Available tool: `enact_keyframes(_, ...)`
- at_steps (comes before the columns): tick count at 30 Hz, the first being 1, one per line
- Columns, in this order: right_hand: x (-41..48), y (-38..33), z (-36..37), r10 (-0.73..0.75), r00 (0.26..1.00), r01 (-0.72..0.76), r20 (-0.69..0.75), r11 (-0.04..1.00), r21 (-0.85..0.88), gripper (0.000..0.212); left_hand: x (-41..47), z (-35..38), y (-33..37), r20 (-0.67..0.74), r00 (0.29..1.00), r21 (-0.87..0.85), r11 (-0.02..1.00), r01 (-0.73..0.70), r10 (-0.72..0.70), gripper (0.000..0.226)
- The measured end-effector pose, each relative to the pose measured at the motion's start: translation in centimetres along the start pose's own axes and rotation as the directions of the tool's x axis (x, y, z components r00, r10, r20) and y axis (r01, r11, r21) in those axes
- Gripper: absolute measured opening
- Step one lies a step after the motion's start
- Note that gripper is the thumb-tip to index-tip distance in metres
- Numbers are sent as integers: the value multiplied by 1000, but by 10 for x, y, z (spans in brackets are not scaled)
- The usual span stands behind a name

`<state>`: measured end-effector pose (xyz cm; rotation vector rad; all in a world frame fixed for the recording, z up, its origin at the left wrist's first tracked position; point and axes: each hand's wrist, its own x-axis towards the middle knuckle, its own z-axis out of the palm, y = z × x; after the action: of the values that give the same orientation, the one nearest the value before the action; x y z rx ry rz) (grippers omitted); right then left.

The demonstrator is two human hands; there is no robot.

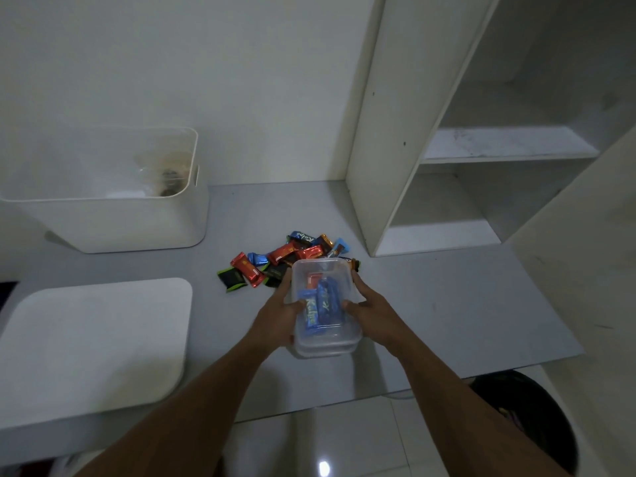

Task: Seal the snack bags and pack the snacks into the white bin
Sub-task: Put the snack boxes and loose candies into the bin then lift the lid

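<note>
While loose snacks (283, 253) lie just beyond, the left hand (275, 320) and right hand (371, 308) grip a clear container (321, 270).

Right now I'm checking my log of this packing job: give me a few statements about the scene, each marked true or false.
1. The left hand and the right hand both hold the clear rectangular plastic container. True.
2. The container holds only red wrappers. False: mostly blue-wrapped snack bars, with one red wrapper behind them.
3. A loose pile of wrapped snacks lies on the grey table beyond the container. True.
4. The tall white plastic bin stands on the shelf at right. False: it stands on the table, back left.
5. The flat white lid covers the bin. False: it lies on the table, near left.
</note>
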<state>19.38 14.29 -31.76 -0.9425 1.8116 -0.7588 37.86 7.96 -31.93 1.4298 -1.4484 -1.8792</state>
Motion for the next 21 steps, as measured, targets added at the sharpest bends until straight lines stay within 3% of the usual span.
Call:
enact_keyframes(9,-19,-61,-7,-24,994,10,111,992,126,70,-20,-36,50,-55,998,9,1000,16,-16,66)
enact_keyframes(11,-22,-86,-6,-38,995,24,96,990,142,73,-28,-52,69,-91,996,34,999,12,-9,54)
enact_keyframes(12,-21,-99,-4,-46,995,34,90,990,134,77,-34,-61,78,-107,994,36,999,4,0,50)
enact_keyframes(16,-16,-154,8,-142,984,134,104,988,79,79,-50,-102,114,-122,990,73,995,-63,71,75)
enact_keyframes(21,-10,-226,29,-204,966,205,160,979,12,82,-69,-156,154,-170,981,30,995,-95,99,68)
